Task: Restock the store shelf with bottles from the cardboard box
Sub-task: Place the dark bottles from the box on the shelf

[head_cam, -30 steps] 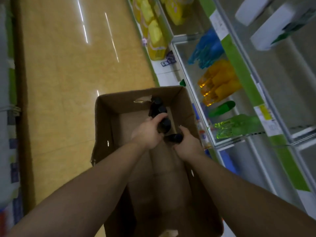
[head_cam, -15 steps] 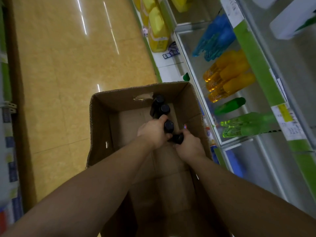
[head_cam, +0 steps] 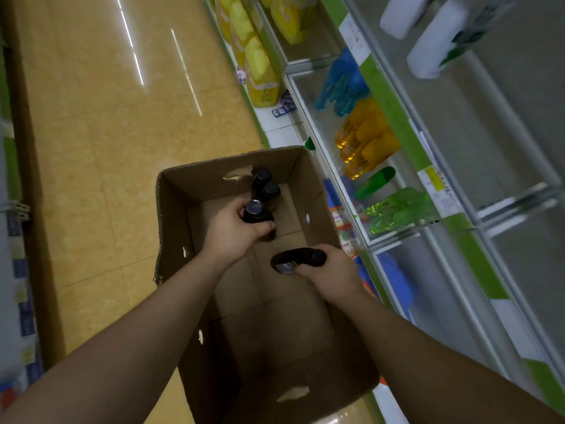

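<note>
An open cardboard box [head_cam: 174,228] stands on the floor beside the store shelf [head_cam: 397,96]. Two dark bottles [head_cam: 265,186] stand upright at its far end. My left hand [head_cam: 235,231] is shut on another upright dark bottle [head_cam: 255,211] inside the box, its cap showing. My right hand [head_cam: 327,270] is shut on a dark bottle [head_cam: 298,258] that lies on its side, cap pointing left, above the box's right half.
The shelf on the right carries blue [head_cam: 344,81], orange [head_cam: 365,137] and green bottles [head_cam: 397,208], with yellow packs [head_cam: 260,68] farther along. Higher shelves hold white containers [head_cam: 428,50]. Tan tiled floor [head_cam: 107,123] stretches left of the box; another shelf edge runs down the far left.
Both hands have drawn apart with a bottle each. The right hand has pulled its bottle back and tipped it sideways. The left hand's bottle has risen.
</note>
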A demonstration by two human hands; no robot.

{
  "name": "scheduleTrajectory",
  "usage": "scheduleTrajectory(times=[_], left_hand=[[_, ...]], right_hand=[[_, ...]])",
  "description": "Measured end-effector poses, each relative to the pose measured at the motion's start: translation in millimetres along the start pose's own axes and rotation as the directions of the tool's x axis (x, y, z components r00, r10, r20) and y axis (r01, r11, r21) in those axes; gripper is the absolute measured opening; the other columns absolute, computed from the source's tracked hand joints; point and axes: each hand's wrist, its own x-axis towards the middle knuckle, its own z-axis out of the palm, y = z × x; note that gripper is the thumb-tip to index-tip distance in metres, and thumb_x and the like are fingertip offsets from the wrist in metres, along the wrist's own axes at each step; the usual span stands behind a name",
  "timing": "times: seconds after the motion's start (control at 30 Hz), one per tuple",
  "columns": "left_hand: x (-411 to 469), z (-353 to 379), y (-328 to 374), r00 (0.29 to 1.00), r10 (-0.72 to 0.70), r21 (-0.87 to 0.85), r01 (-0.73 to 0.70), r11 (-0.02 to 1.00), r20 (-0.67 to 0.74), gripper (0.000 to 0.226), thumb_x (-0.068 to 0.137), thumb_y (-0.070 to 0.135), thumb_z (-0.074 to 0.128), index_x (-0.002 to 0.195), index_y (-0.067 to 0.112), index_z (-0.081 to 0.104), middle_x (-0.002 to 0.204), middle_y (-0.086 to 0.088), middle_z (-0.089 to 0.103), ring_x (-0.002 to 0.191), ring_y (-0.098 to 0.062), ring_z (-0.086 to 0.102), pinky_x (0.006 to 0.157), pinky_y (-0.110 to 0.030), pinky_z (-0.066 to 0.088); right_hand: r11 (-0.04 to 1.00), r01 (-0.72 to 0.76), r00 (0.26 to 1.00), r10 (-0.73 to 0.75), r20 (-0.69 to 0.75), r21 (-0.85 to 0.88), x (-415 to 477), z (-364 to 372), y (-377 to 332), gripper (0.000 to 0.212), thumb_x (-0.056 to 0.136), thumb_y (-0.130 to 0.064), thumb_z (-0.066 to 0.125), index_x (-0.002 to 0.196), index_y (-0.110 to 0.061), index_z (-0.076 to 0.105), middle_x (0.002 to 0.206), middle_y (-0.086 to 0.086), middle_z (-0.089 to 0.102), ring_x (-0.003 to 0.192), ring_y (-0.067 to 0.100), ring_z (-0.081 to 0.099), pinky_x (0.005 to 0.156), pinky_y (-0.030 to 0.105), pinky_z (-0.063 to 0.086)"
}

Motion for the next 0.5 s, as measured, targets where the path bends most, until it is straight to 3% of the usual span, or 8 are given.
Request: scheduleTrajectory(times=[0.1, 0.23, 0.3, 0.4, 0.5], left_hand=[[-32, -6, 30, 0.998, 0.049, -0.030, -0.050, 0.998, -0.026, 0.047, 0.074, 0.026, 0.084, 0.117, 0.025, 0.063, 0.108, 0.014, 0.067, 0.097, 0.000, 0.061, 0.068, -0.011, 0.048], [-83, -4, 84, 0.985, 0.169, 0.056, -0.167, 0.984, -0.029, 0.045, 0.068, 0.033, 0.087, 0.108, 0.032, 0.066, 0.102, 0.016, 0.069, 0.098, -0.007, 0.064, 0.082, -0.025, 0.052], [-115, 2, 115, 0.977, 0.214, 0.056, -0.214, 0.975, 0.000, 0.043, 0.064, 0.034, 0.087, 0.102, 0.035, 0.066, 0.099, 0.014, 0.070, 0.095, -0.010, 0.066, 0.086, -0.034, 0.056], [-178, 17, 162, 0.956, 0.290, 0.002, -0.290, 0.957, 0.048, 0.038, 0.058, 0.036, 0.079, 0.094, 0.035, 0.066, 0.088, 0.010, 0.071, 0.077, -0.015, 0.066, 0.073, -0.042, 0.059], [-255, 38, 202, 0.918, 0.388, -0.046, -0.386, 0.921, 0.079, 0.028, 0.066, 0.032, 0.075, 0.091, 0.032, 0.063, 0.082, 0.005, 0.065, 0.067, -0.019, 0.058, 0.059, -0.035, 0.051]], right_hand=[[0.996, 0.041, 0.998, -0.038, -0.045, 0.082, -36, -20, 3, 0.036, 0.067, -0.047, 0.077, 0.098, -0.030, 0.070, 0.079, -0.007, 0.071, 0.075, 0.016, 0.069, 0.066, 0.036, 0.060], [0.971, 0.106, 0.984, -0.072, -0.164, 0.215, -95, -59, 8, 0.013, 0.072, -0.029, 0.081, 0.078, -0.028, 0.070, 0.054, -0.019, 0.063, 0.053, -0.003, 0.058, 0.051, 0.019, 0.044], [0.955, 0.158, 0.972, -0.106, -0.208, 0.249, -135, -81, 11, 0.014, 0.075, -0.023, 0.081, 0.075, -0.029, 0.068, 0.051, -0.023, 0.060, 0.050, -0.006, 0.055, 0.045, 0.010, 0.037], [0.916, 0.229, 0.942, -0.124, -0.312, 0.328, -204, -112, 23, 0.008, 0.072, -0.023, 0.079, 0.075, -0.025, 0.071, 0.064, -0.008, 0.069, 0.058, 0.002, 0.060, 0.050, 0.020, 0.044], [0.867, 0.337, 0.897, -0.179, -0.404, 0.366, -286, -142, 43, 0.009, 0.076, -0.017, 0.076, 0.074, -0.025, 0.073, 0.066, -0.003, 0.071, 0.060, 0.012, 0.064, 0.055, 0.029, 0.048]])
